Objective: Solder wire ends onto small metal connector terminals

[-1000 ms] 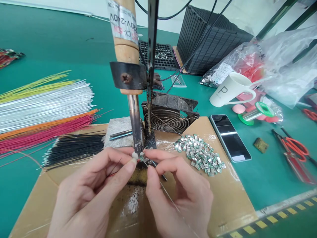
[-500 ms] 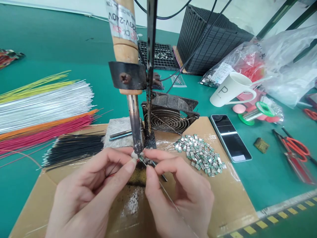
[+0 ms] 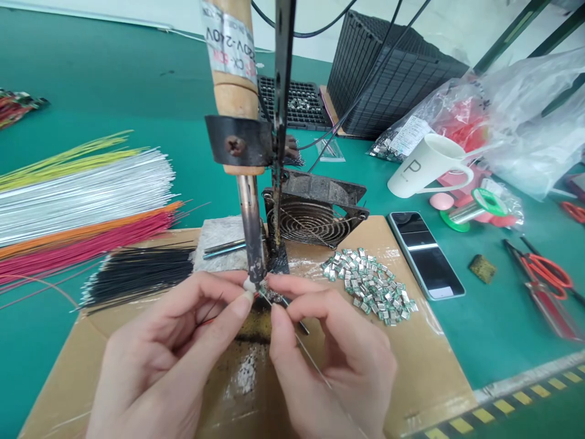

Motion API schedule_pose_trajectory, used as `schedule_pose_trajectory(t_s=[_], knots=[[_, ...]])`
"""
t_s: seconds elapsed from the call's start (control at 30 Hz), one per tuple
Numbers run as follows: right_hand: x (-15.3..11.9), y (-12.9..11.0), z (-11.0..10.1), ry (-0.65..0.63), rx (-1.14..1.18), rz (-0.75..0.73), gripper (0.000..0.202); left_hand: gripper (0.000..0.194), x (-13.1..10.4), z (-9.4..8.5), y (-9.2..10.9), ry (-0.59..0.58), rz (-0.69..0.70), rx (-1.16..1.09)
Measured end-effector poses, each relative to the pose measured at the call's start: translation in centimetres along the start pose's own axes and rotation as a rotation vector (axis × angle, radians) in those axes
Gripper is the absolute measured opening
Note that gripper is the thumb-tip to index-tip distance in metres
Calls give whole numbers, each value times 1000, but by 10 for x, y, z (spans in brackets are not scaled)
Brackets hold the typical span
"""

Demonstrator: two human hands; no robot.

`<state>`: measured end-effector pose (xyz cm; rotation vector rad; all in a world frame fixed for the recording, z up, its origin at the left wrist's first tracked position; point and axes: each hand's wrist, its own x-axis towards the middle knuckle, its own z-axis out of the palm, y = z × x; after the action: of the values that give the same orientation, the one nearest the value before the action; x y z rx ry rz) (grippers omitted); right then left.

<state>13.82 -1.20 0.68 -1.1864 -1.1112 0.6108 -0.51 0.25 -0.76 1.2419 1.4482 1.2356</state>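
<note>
My left hand [image 3: 178, 347] is closed in a pinch just below the tip of the soldering iron [image 3: 251, 225]. Thin red and black wires [image 3: 208, 318] come out between its fingers, and whatever small part sits at their ends is mostly hidden by the fingertips. Something whitish shows at the iron's tip. On the other side of the tip, my right hand [image 3: 333, 353] pinches a thin silvery solder wire [image 3: 313, 361], which trails down across the palm. The iron is clamped upright, tip down, to a dark metal stand [image 3: 281, 91].
Behind the hands stands a sooty fan [image 3: 315, 210]. Small metal-and-green connectors [image 3: 370, 283] lie piled on the cardboard [image 3: 411, 366]. Bundled black wires [image 3: 141, 274] and coloured wires [image 3: 82, 195] are at left. A phone [image 3: 427, 255], mug [image 3: 427, 164], solder spool [image 3: 475, 209] and pliers [image 3: 543, 286] lie right.
The iron and stand appear slightly farther right in view. Both hands keep the same pinches at the iron's tip, with barely any visible movement.
</note>
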Motion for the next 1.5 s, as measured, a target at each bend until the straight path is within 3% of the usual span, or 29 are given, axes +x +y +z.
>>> schedule_pose_trajectory(t_s=[0.3,0.63,0.77,0.83,1.0,1.1,1.17,1.3,1.4,1.43,1.5], knots=[[0,-1,-1,-12,13,22,31,17,-1,2,3,1,-50,5],[-4,1,-6,-54,0,55,26,19,3,8,9,-99,-75,-5],[-3,-1,-14,-46,-80,182,15,20,-1,5,8,-112,-84,-3],[-1,-2,-20,-118,-171,267,13,22,-5,2,8,-133,-97,1],[-1,-3,-24,-353,-51,474,53,21,-21,-6,3,-207,-31,86],[-2,-5,-23,-419,17,566,56,12,-33,-10,-5,-208,70,207],[-4,-6,-24,-441,1,577,53,4,-41,-12,-10,-194,213,356],[-10,-5,-33,-464,-51,565,41,30,-47,-30,-11,-248,537,622],[-18,0,-43,-451,-100,510,36,32,-30,-61,-5,-275,511,785],[-22,3,-46,-442,-114,481,35,27,-18,-74,-2,-233,480,842],[-30,10,-50,-433,-118,429,34,35,13,-102,7,-142,466,1019]])
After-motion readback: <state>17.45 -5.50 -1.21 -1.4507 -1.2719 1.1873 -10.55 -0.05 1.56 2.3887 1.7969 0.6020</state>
